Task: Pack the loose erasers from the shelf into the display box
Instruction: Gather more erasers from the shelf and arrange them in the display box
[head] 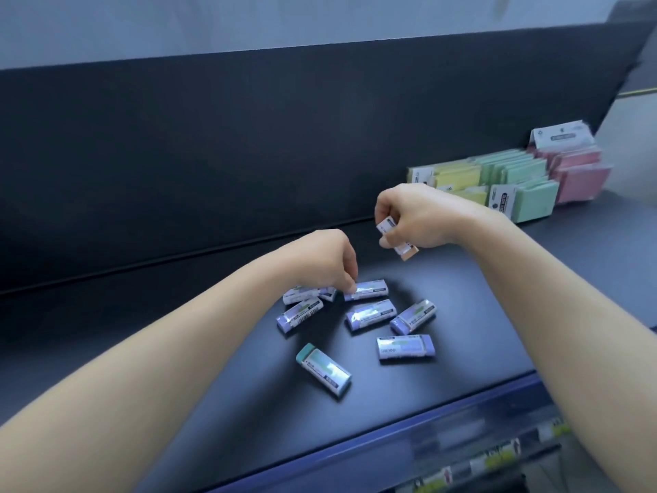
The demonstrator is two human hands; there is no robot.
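Print on erasers (405, 346) is blurred. Right hand (423, 215) grips an orange eraser (407, 251); left hand (327, 261) pinches a purple eraser (371, 289) on black shelf (249, 403).

Little can be read with any certainty. The right eraser (405, 347), lying flat at the near side of the heap, carries a short pale word on its sleeve, upside down to the camera and too smeared to spell out. The left eraser (299, 314) shows a black barcode, its digits too small to tell. A notes pack (502, 202) has a header card with a dark banner of pale letters, unreadable. The tags (497, 457) on the lower shelf edge are blurred.
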